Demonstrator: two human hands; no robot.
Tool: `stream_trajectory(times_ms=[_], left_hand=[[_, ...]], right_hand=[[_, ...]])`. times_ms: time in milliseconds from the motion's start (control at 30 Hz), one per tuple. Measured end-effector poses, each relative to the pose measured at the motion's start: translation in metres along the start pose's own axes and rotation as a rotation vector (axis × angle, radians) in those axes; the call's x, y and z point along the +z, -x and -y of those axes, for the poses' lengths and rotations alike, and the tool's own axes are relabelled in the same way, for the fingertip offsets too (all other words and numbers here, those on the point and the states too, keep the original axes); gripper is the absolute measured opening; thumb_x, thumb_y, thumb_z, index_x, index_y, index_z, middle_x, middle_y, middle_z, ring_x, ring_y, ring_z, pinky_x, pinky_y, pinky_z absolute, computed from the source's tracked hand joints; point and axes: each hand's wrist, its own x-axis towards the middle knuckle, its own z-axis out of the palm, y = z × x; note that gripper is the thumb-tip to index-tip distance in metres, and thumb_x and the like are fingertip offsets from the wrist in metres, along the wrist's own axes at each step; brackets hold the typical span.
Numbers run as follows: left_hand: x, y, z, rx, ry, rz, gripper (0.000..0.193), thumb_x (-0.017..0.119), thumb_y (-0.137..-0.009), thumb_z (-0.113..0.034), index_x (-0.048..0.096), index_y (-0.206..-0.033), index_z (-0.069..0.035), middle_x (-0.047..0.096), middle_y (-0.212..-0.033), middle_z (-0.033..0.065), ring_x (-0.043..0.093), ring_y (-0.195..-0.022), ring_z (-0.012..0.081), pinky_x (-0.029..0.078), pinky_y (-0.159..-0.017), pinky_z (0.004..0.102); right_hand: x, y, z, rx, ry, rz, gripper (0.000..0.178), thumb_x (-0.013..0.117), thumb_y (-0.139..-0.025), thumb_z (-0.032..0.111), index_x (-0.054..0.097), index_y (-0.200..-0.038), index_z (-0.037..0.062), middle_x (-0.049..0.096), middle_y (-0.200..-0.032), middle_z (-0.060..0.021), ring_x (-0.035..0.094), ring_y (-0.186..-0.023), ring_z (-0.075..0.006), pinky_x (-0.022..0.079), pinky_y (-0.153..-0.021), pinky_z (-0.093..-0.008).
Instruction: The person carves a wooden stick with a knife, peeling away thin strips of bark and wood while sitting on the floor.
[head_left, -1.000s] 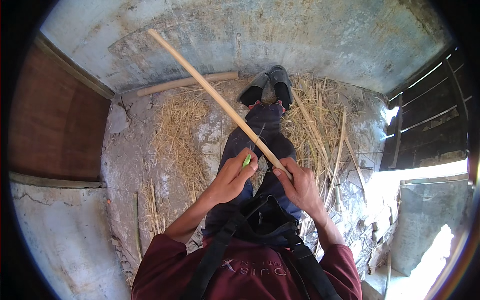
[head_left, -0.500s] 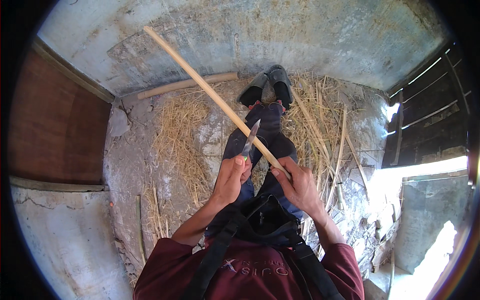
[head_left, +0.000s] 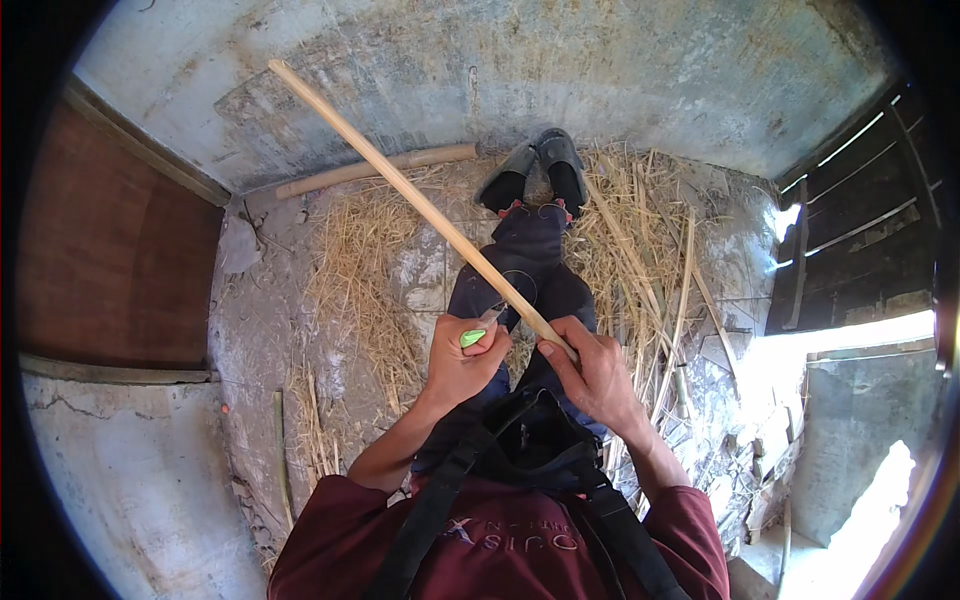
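Observation:
A long pale bamboo strip (head_left: 400, 187) slants across my lap, its far end pointing up and left toward the wall. My right hand (head_left: 595, 372) is closed round its near end, with the thumb along the top. In my left hand (head_left: 458, 365) is a knife with a green handle (head_left: 472, 338), gripped in a fist. Its blade (head_left: 491, 316) reaches to the strip just ahead of my right hand, and its tip is hard to make out against the dark trousers. Beneath the strip lie my outstretched legs (head_left: 530, 240).
Heaps of straw-like shavings (head_left: 365, 250) cover the floor left of my legs. More shavings and loose bamboo strips (head_left: 688, 270) lie to the right. A round bamboo pole (head_left: 380, 169) rests by the far wall (head_left: 480, 70). Dark slatted boards (head_left: 850, 215) stand at right.
My left hand has turned, so the green handle end now shows and the blade points lower toward the strip. The strip's far end has swung slightly left and down.

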Motion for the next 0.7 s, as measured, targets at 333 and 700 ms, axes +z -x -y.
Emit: stream_trajectory(times_ms=[333,700], left_hand=[[-0.016,-0.001,-0.004,0.147,-0.337,0.093,0.02,0.076,-0.075,0.006,0.058,-0.07,-0.002,0.053,-0.058,0.0128,0.058,-0.049,0.032,0.04,-0.047,0.0376],[-0.009,0.001,0.018,0.296,-0.685,-0.087,0.014,0.08,-0.077,-0.003,0.067,-0.08,-0.007,0.061,-0.062,0.0119,0.064,-0.055,0.0333,0.048,-0.051,0.0425]], right_hand=[[-0.002,0.004,0.006,-0.032,-0.019,0.083,0.018,0.071,-0.102,0.01,0.063,-0.116,0.001,0.07,-0.078,-0.0195,0.074,-0.073,-0.0412,0.053,-0.06,-0.0448],[0.005,0.001,0.016,0.089,-0.196,0.196,0.021,0.066,-0.104,0.009,0.064,-0.12,-0.0046,0.071,-0.083,-0.0186,0.07,-0.068,-0.0341,0.052,-0.065,-0.0399]])
